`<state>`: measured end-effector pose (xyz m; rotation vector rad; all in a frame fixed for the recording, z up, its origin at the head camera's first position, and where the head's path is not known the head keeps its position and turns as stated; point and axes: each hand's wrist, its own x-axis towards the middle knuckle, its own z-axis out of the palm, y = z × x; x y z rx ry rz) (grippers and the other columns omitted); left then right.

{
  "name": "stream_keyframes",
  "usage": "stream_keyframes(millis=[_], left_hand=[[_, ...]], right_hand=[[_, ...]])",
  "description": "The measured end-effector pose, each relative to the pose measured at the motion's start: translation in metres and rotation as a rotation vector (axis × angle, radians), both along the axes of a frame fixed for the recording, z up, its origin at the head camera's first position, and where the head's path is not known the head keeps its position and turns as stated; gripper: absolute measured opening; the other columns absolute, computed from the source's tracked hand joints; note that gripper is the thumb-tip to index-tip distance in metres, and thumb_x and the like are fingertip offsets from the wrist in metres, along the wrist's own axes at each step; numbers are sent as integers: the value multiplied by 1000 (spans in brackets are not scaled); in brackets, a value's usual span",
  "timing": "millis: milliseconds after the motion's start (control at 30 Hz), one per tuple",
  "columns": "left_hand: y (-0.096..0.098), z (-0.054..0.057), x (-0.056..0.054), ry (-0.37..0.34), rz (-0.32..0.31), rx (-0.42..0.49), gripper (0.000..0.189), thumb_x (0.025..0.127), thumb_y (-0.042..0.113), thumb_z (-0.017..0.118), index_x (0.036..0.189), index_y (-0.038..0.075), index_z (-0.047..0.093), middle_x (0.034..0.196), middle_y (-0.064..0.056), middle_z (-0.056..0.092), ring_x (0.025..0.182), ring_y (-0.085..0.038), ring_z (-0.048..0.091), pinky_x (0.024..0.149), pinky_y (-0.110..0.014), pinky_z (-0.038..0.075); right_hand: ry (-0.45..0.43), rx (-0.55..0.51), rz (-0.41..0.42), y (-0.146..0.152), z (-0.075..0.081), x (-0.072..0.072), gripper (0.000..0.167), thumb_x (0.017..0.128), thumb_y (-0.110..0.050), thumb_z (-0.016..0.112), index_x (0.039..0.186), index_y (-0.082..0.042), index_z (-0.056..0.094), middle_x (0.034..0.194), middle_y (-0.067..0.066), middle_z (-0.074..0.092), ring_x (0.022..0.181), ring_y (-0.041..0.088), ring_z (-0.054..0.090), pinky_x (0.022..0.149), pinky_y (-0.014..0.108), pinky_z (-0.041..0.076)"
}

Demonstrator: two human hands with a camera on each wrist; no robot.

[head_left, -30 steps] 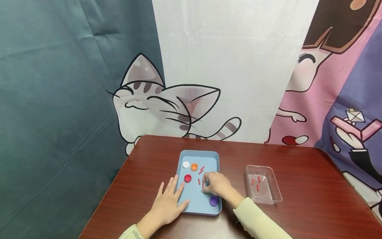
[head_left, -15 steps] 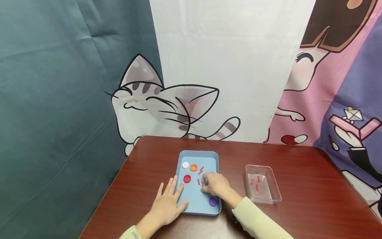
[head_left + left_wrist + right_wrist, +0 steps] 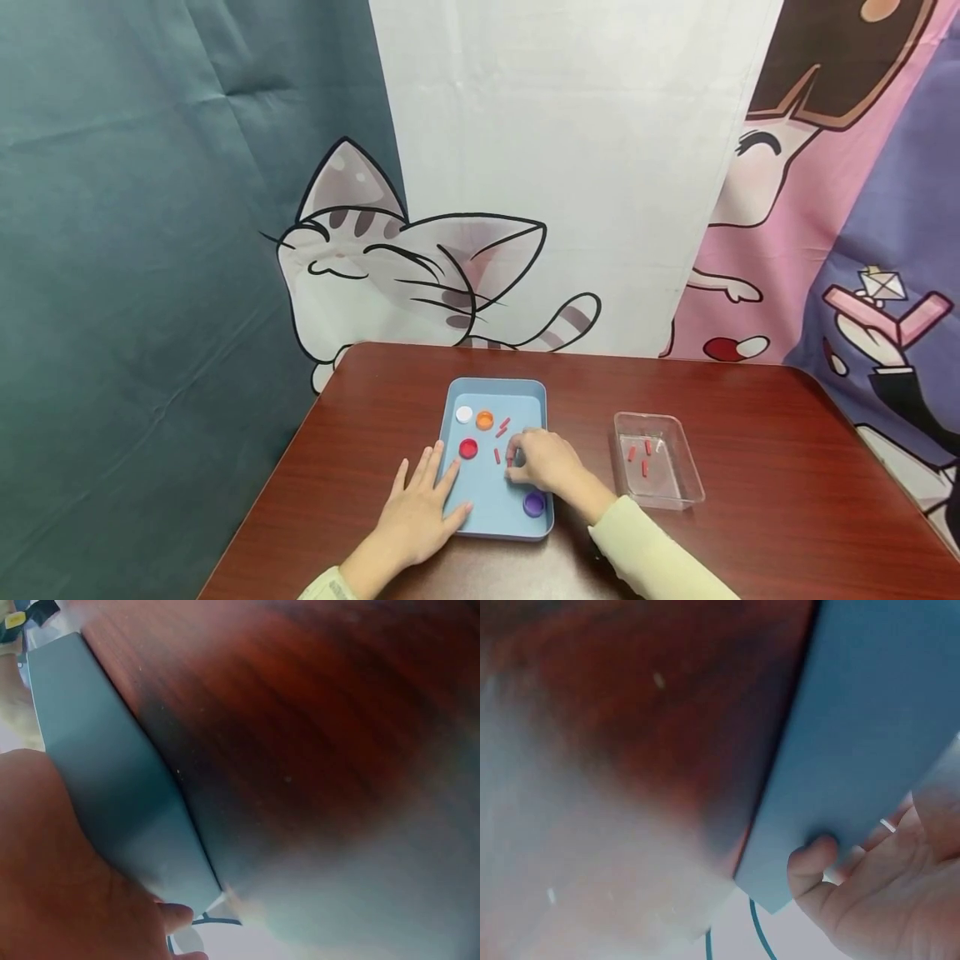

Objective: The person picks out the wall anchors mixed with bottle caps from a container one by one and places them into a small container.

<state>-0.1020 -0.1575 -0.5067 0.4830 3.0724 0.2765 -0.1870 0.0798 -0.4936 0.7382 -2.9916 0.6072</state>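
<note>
A blue tray [image 3: 491, 517] lies on the table, holding a white cap [image 3: 464, 414], an orange cap [image 3: 484, 420], a red cap [image 3: 468, 448] and a purple cap [image 3: 534, 503]. Several small red sticks [image 3: 497, 456] are scattered in its right half. My left hand [image 3: 420, 512] rests with spread, straight fingers on the tray's left edge. Over the tray's right side, my right hand [image 3: 547, 461] has thumb and index finger curled round one red stick, mostly hidden between them. The tray's outer wall [image 3: 855, 735] shows beside that hand in the right wrist view.
To the right of the tray stands a clear plastic box [image 3: 675, 487] with 3 red sticks [image 3: 644, 468] in it. The brown table [image 3: 360, 433] runs back to a printed curtain [image 3: 585, 167].
The whole head view has shifted slightly left. My right fingers have closed in a little around the red stick, which shows less now. The left hand has stayed in place.
</note>
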Motion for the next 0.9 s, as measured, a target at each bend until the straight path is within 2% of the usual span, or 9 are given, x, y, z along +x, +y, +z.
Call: stream_keyframes(millis=[100,300,500,900], left_hand=[[-1,0,1,-12,2,11,73,100,62,44,155,14,44,167,-17,20,153,-37,22,119,-66,15],[-3,0,3,-21,9,36,73,99,62,47,154,14,45,167,-17,20,153,-38,21,119,-66,15],[-5,0,1,-9,3,36,74,99,62,48,155,13,44,167,-17,20,153,-38,20,119,-65,15],[-5,0,1,-22,17,58,77,98,63,49,156,12,41,167,-16,20,154,-38,19,120,-65,14]], right_hand=[[34,-35,20,5,4,1,20,75,-29,86,77,-22,67,78,-6,55,64,12,49,56,31,43],[29,-110,27,12,16,2,18,79,-27,84,82,-19,68,81,-2,58,71,11,53,60,29,44],[18,-165,3,25,24,4,17,79,-25,85,84,-18,70,75,-4,52,66,9,47,54,24,39],[117,-242,34,60,30,7,18,75,-20,86,84,-17,71,72,-8,49,66,5,45,59,22,40]])
